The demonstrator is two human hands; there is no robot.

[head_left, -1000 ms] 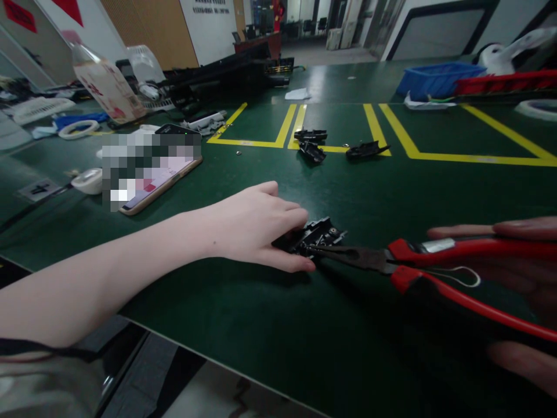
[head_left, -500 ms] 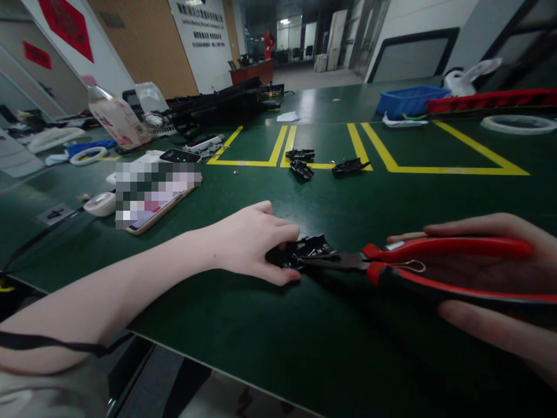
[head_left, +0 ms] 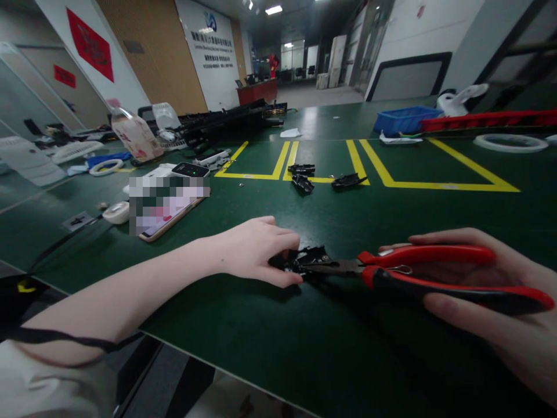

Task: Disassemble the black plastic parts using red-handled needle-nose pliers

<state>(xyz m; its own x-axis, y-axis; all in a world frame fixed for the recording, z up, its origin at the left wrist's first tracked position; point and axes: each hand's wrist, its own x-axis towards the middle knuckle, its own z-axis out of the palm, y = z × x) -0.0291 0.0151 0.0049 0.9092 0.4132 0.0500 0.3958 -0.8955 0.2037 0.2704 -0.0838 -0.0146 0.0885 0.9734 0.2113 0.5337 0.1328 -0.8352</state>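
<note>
My left hand (head_left: 265,249) grips a small black part (head_left: 314,255) between thumb and fingers, low over the green table (head_left: 243,325). Some of that part is hidden behind the fingers. From the right, my right hand (head_left: 487,284) holds red and black pliers (head_left: 430,261) by their spread handles. The plier jaws reach to the black part and overlap it; whether they pinch it is too small to tell. Beyond my hands lie more black pieces, one (head_left: 302,183) at the middle and another (head_left: 348,180) to its right, at the yellow tape lines.
A phone (head_left: 174,216) lies at the left, with a bottle (head_left: 136,134) behind it. Dark equipment (head_left: 230,119) stretches across the back left. At the back right are a blue bin (head_left: 407,120), a red strip (head_left: 491,120) and a white ring (head_left: 510,143).
The view has tilted up slightly. My right hand and the plier handles have shifted a little to the left, and the handles look closer together. My left hand still grips the black part.
</note>
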